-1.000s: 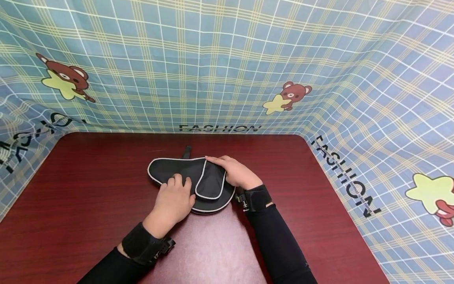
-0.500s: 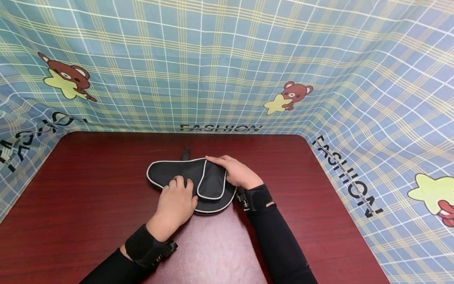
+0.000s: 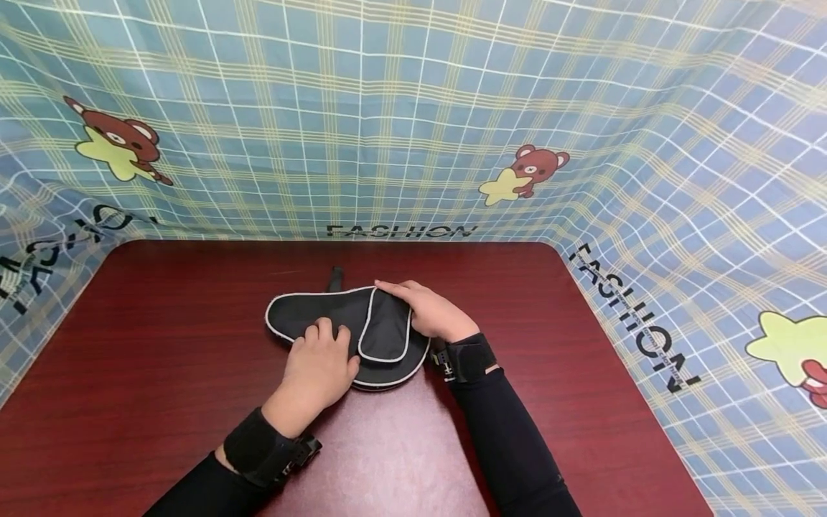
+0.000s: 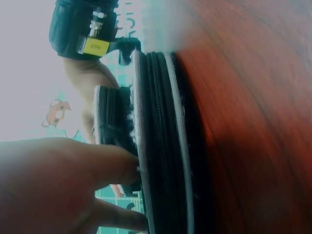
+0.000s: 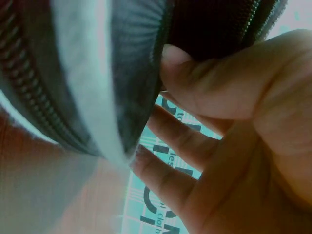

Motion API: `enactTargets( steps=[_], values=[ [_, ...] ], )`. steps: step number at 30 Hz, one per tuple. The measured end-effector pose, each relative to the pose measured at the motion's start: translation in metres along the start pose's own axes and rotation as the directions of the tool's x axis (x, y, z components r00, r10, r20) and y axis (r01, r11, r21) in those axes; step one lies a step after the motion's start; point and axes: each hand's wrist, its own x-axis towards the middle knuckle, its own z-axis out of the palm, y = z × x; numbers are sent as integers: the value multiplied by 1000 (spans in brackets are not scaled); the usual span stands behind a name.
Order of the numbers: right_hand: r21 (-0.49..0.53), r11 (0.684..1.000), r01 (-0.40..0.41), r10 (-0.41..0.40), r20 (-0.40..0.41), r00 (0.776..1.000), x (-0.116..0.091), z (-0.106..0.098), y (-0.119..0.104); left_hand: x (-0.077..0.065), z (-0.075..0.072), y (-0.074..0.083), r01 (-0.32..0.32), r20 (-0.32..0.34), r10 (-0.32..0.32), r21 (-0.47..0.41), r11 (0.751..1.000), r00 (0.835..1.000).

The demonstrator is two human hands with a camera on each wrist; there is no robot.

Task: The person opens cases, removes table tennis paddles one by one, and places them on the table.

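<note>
A black table tennis paddle case with white piping lies flat on the table, its raised pocket on the right. My left hand rests on the case's near side, fingertips and thumb on its top. In the left wrist view, the thumb touches the case above its zippered side wall. With my right hand, I hold the pocket's right end, index finger along its far edge. The right wrist view has the right thumb against the pocket's side beside a zipper; other fingers reach behind it.
A short black strap sticks out beyond the case's far edge. The dark red table is bordered at the back and sides by a blue plaid cloth with printed bears and lettering.
Both hands keep their places on the case. The case's left end and the strap have shifted very slightly to the left.
</note>
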Motion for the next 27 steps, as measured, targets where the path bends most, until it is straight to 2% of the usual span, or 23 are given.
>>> enactTargets(
  steps=[3,9,12,16,22,27],
  values=[
    [18,1000,-8,8,-3,1000,3,0,3,3,1,-6,-22,0,22,-38,999,1000],
    [57,998,-29,29,10,1000,6,0,13,10,1,-18,-137,-20,136,-100,985,991],
    [99,994,-37,36,2,999,4,-2,18,13,1,-22,-168,-11,168,-108,980,986],
    [108,993,-39,41,-18,999,6,-2,24,16,4,-26,-177,-7,177,-109,978,984],
    [44,998,-52,53,-27,998,9,-2,31,17,5,-28,-174,-10,174,-101,979,985],
    [65,997,-44,47,-50,998,12,-2,37,18,5,-29,-176,5,178,-106,979,984]
  ],
)
